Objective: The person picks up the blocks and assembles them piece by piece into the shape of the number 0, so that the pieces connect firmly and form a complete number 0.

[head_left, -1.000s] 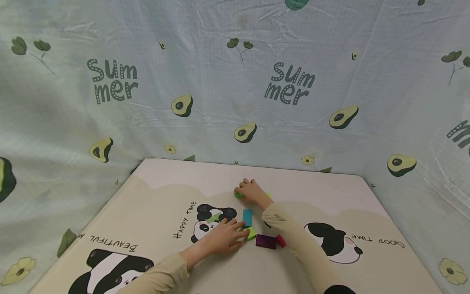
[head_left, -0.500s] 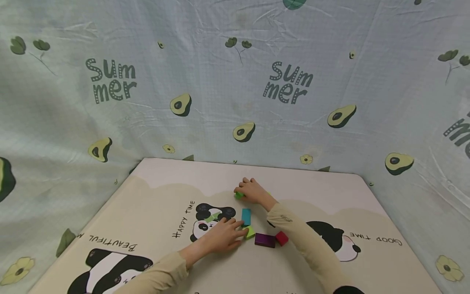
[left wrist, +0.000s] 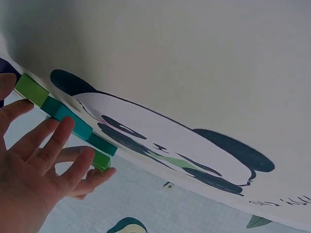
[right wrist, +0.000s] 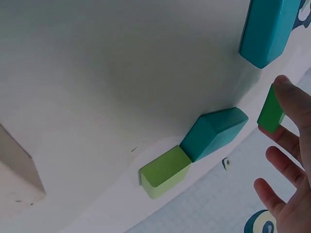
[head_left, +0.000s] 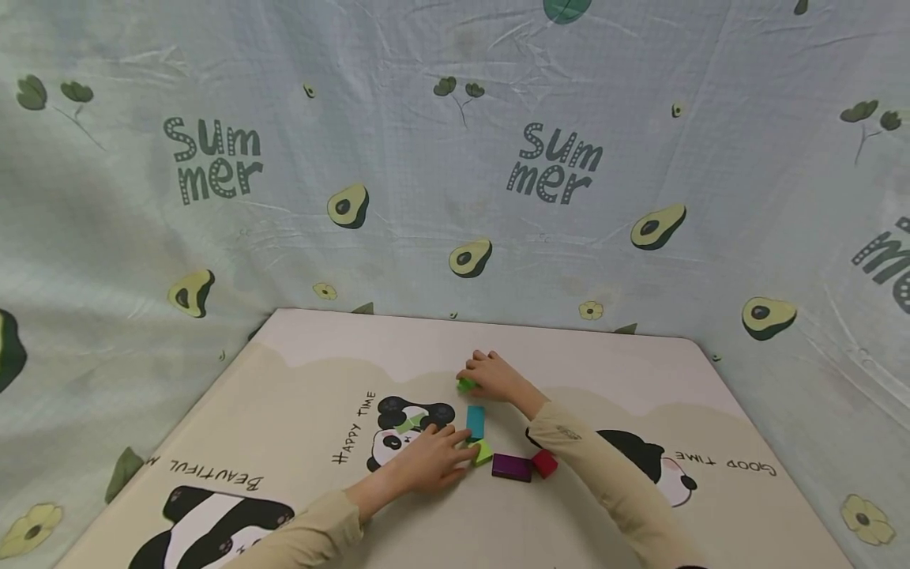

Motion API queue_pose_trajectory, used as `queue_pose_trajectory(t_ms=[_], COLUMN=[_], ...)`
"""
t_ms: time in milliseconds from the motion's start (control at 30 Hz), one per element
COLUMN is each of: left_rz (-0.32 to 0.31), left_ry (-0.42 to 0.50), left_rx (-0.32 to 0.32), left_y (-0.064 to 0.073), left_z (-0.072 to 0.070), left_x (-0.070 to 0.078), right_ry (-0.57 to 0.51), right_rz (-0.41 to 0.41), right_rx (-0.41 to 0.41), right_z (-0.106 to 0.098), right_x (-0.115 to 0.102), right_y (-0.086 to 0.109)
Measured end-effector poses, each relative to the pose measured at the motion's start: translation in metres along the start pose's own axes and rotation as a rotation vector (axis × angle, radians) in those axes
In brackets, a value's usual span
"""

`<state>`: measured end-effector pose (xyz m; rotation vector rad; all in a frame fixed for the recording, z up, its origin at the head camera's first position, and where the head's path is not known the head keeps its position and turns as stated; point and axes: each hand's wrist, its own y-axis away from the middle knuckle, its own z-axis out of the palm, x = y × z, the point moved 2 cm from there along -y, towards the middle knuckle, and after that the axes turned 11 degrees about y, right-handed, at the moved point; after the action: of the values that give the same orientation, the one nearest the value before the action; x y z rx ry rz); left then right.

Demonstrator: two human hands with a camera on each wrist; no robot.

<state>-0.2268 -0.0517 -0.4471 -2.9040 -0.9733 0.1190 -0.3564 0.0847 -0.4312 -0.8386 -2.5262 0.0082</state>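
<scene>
My right hand (head_left: 499, 378) pinches a small green block (right wrist: 272, 110) between thumb and index finger, just beyond a blue block (head_left: 475, 422). The other fingers of that hand are spread apart. My left hand (head_left: 429, 461) rests beside a lime green block (head_left: 483, 452), its index fingertip touching the block and its thumb apart from it. Loosely spread fingers of the same hand reach over the near teal block (left wrist: 73, 121) in the left wrist view. A purple block (head_left: 511, 467) lies to the right of the lime one, and a red block (head_left: 544, 464) adjoins its right end.
In the right wrist view a second teal block (right wrist: 214, 133) touches a lime block (right wrist: 165, 171); my right wrist and forearm hide them from the head view. The table (head_left: 341, 340) bears panda prints. Printed curtains (head_left: 398, 158) hang behind and at the sides.
My right hand has shifted slightly right and nearer with the green block. Its forearm has swung right, uncovering more of the red block. The left hand stays in place.
</scene>
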Motion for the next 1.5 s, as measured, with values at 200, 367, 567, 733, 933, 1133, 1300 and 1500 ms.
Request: queue_pose_trajectory(t_ms=[200,367,567,733,933,1133,1300,1500], left_rz=[-0.011,-0.015,-0.007,-0.009,-0.014,-0.016,-0.019,-0.024], left_ry=[0.012,0.009,-0.002,-0.004,0.003,0.016,0.014,0.005], left_rx=[-0.002,-0.002,0.007,-0.001,-0.01,-0.006,-0.012,-0.009], left_y=[0.0,0.0,0.001,0.001,0.001,0.001,0.001,0.001], left_z=[0.001,0.003,0.003,0.002,0.001,0.001,0.002,0.003], left_x=[-0.001,-0.001,-0.001,0.0,0.0,0.001,0.0,0.0], right_ry=[-0.027,-0.034,-0.039,-0.041,-0.021,-0.011,0.013,-0.001], right_rz=[0.015,0.011,0.02,0.026,0.037,0.025,0.019,0.029], right_rx=[-0.023,-0.029,-0.064,-0.068,-0.096,-0.113,-0.128,-0.134], right_z=[0.001,0.004,0.006,0.009,0.015,0.017,0.015,0.014], right_x=[0.0,0.001,0.002,0.004,0.006,0.006,0.006,0.008], right_y=[0.005,0.01,0.015,0.02,0.023,0.024,0.024,0.027])
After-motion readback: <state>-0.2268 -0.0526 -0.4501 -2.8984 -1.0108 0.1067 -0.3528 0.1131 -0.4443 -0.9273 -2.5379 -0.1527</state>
